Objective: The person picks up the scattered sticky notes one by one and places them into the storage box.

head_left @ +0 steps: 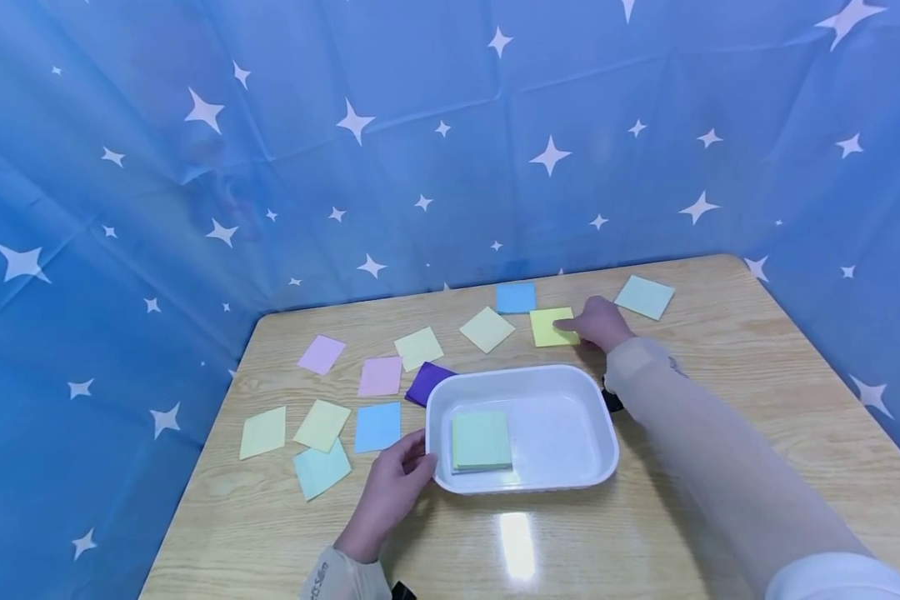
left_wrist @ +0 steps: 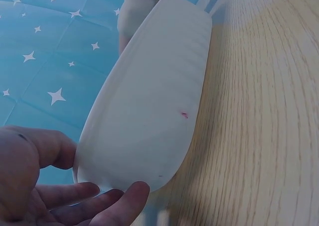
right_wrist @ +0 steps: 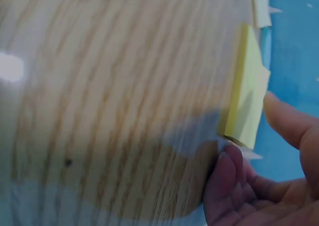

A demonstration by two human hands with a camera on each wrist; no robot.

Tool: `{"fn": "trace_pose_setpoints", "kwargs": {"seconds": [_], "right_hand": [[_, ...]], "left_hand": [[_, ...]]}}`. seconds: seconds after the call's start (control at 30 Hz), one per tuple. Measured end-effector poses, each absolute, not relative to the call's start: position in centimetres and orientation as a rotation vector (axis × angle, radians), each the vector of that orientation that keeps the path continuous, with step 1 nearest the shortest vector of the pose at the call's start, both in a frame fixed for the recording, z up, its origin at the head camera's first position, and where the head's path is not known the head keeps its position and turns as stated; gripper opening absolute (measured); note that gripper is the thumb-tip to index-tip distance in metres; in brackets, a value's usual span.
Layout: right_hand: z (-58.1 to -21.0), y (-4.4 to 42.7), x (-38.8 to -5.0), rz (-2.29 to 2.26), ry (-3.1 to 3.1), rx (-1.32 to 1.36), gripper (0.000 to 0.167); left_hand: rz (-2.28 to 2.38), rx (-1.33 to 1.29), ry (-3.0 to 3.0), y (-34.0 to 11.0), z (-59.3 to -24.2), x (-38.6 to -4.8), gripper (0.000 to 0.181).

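At the left end of a white tray [head_left: 562, 478], my left hand [head_left: 392, 492] grips the rim, thumb and fingers against the wall. The left wrist view shows this hand [left_wrist: 65, 196] on the tray's end [left_wrist: 144, 101]. A stack of pale green notes [head_left: 482, 440] lies inside the tray, on its left half. Beyond the tray, my right hand [head_left: 603, 323] pinches the right side of a yellow note pad [head_left: 546, 327]. In the right wrist view the hand [right_wrist: 286, 186] has its thumb and fingertips at the edges of the yellow pad [right_wrist: 245, 91].
Along the table's back lie a blue note [head_left: 515, 297], a pale yellow note [head_left: 487, 330] and a pale green note [head_left: 648, 297]. A purple note [head_left: 427, 382] lies by the tray's back left corner. Several others, including a pink one [head_left: 380, 377] and a blue one [head_left: 377, 427], are spread left.
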State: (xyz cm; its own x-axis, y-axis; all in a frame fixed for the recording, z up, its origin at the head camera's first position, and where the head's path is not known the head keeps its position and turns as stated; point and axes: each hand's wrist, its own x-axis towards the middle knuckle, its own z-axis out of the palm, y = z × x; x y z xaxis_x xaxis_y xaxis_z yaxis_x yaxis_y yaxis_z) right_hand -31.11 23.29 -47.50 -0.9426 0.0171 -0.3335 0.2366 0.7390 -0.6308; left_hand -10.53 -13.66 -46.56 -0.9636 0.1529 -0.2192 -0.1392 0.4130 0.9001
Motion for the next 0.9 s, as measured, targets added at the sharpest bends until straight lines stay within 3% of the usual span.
{"fn": "trace_pose_setpoints", "kwargs": {"seconds": [0.5, 0.8, 0.9], "right_hand": [[-46.5, 22.2, -30.0, -0.846, 2.731, 0.186, 0.037], [-46.3, 22.4, -29.8, -0.819, 2.707, 0.177, 0.042], [-46.7, 22.7, -30.0, -0.868, 2.710, 0.162, 0.037]], "left_hand": [[1.526, -0.009, 2.426, -13.7, -46.5, -10.5, 0.045], [1.531, 0.013, 2.430, -13.7, -46.7, -10.4, 0.046], [1.535, 0.005, 2.430, -13.7, -46.7, -10.4, 0.046]]}}
